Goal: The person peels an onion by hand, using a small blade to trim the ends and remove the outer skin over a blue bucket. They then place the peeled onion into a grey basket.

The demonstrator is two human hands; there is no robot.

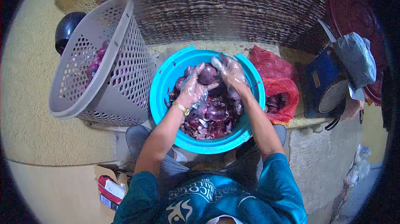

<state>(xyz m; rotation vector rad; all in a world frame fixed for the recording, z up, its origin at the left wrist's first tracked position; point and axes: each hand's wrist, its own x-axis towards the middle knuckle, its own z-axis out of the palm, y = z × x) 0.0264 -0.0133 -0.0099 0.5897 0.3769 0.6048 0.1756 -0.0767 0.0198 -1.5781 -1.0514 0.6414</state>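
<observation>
- a dark sheet [200, 11] with rows of brown and pale ridges spans the top of the view.
- a rough, yellowish surface [29, 94] fills the left side, grainy and uneven.
- a pale ledge [298, 121] of the same yellowish tone runs below the ridged sheet, partly hidden.
- a smooth, light tan panel [54, 190] lies at the lower left, with a dark line along its upper edge.
- grey, worn concrete [321, 153] covers the lower right, with patchy stains.
- the light is brightest around the middle and weaker toward the edges.
</observation>
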